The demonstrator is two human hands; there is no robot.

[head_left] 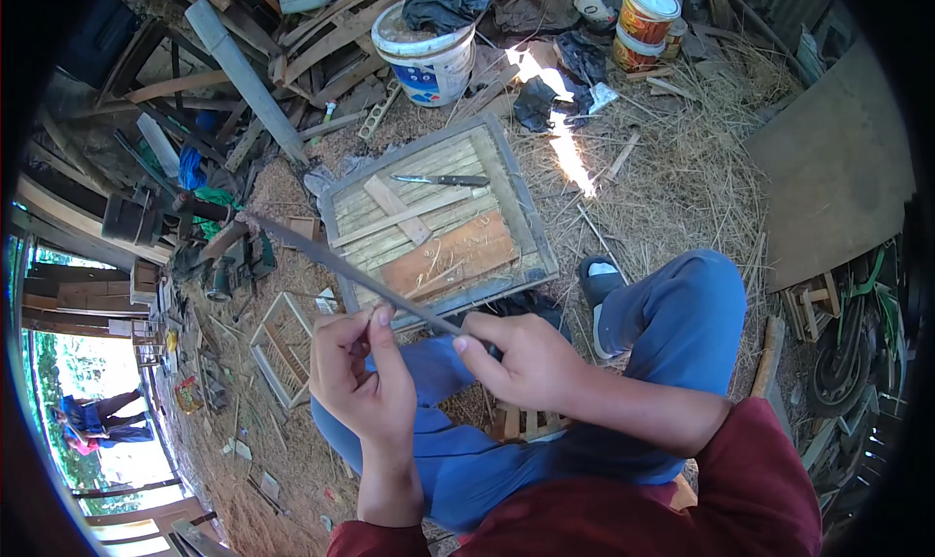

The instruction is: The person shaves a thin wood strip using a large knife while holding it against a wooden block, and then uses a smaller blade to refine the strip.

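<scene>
Dark grey metal forms the long, narrow blade-like tool [341,269] slanting in front of us, above our lap, its far end toward the upper left. Our right hand [526,362] is clenched around its near end, where a bit of black handle [495,351] shows. Our left hand [360,377] has curled fingers, its thumb and forefinger brought together just beside the middle of the tool; we cannot tell whether they touch the metal or pinch something small.

Beyond our knees in blue trousers [672,323], a rectangular wooden panel with a grey frame [511,172] lies on the straw-strewn ground. On it rest a knife with a slim blade and dark handle [463,180] and a flat orange-brown board [477,245].

To handle the tool well, we judge, we need a firm right fist, a steady wrist and the far end aimed away from our legs. We cannot see how sharp the edge is, so our left fingertips should meet the flat side lightly, never slide along the edge, and any movement should be slow.
</scene>
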